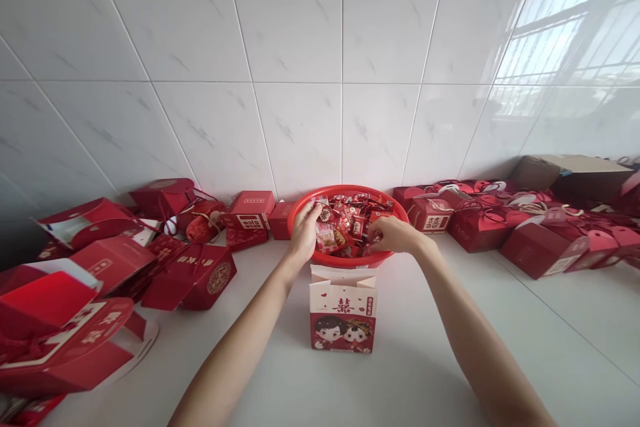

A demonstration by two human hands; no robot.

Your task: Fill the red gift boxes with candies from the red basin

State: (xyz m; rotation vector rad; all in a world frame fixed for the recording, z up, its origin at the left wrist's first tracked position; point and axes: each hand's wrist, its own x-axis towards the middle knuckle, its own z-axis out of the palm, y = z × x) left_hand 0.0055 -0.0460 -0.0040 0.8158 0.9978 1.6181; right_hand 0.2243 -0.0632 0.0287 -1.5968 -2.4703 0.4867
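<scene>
A red plastic basket (400,212), heaped with red-wrapped candies (357,223), stands against the tiled wall. My left hand (304,230) is over its left side, thumb and fingers closed on several wrapped candies (326,235), some pink and one with a round dark emblem. At the right side of the pile my right hand (393,235) reaches in with fingers curled together; its fingertips are partly hidden, so what they hold cannot be made out. Directly in front of the basket a red and white gift box (343,320) with two cartoon figures stands upright, its top open.
Several red gift boxes (205,277) crowd the left side, some with open flaps. More red boxes with string handles (483,223) line the right side by the wall. Behind them sits a brown cardboard box (570,177).
</scene>
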